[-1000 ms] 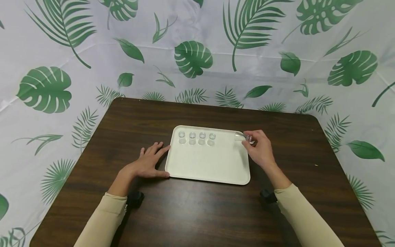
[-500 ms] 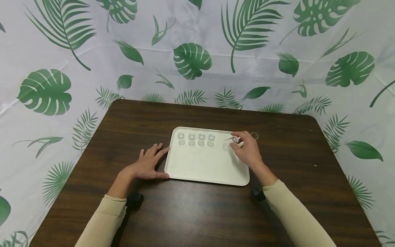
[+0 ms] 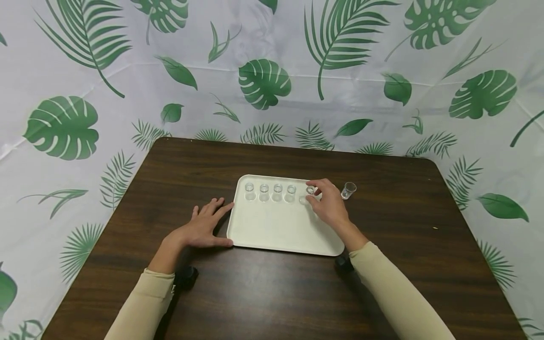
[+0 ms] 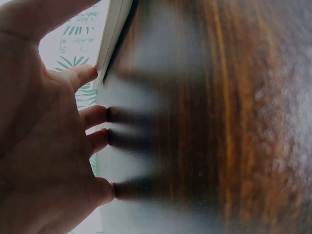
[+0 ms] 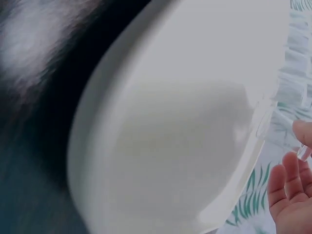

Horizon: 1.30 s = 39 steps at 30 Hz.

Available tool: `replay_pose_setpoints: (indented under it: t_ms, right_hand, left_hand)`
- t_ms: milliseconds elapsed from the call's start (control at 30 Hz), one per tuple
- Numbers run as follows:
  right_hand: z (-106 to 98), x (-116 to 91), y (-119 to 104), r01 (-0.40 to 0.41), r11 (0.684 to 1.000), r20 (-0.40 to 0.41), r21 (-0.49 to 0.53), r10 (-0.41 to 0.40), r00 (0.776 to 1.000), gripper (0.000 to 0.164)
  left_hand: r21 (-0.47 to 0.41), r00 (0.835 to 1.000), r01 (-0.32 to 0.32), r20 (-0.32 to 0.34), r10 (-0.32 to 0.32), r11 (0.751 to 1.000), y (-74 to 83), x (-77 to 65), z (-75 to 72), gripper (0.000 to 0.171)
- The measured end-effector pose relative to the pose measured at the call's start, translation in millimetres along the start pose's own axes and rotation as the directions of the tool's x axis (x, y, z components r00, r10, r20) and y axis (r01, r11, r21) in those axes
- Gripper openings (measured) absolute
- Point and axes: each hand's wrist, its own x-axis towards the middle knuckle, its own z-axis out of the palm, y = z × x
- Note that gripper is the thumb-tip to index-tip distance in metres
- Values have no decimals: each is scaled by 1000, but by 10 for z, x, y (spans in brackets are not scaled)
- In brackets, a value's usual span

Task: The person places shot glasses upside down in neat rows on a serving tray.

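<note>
My right hand (image 3: 330, 204) pinches a small clear shot glass (image 3: 310, 191) by its upper end, over the back right part of a cream tray (image 3: 280, 229). To its left, several matching shot glasses (image 3: 277, 192) form a row along the tray's back; they appear to stand mouth down. In the right wrist view the right fingers (image 5: 278, 183) show at the right edge. With fingers spread, my left hand (image 3: 203, 227) rests at the tray's left side, its thumb and index finger touching the rim. Whether the held glass touches the tray, I cannot tell.
Another shot glass (image 3: 349, 190) stands mouth up on the dark wooden table (image 3: 272, 293), just right of the tray. Behind the table hangs a white cloth (image 3: 204, 118) with green leaf prints.
The right hand has moved left with its shot glass, which has turned from lying sideways to mouth down beside the row. The glass right of the tray has come into view. The left hand stays put.
</note>
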Motion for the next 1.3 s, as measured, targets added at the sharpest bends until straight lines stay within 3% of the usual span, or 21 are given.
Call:
replay_pose_setpoints:
  t_ms: [533, 1300]
  right_hand:
    - [83, 35, -11, 82, 996, 0, -31, -82, 997, 34]
    - [69, 34, -19, 18, 998, 44, -54, -16, 999, 41]
  left_hand:
    - [8, 1000, -8, -1, 8, 1000, -2, 1, 6, 103]
    - [3, 1000, -16, -8, 16, 1000, -30, 1, 25, 103]
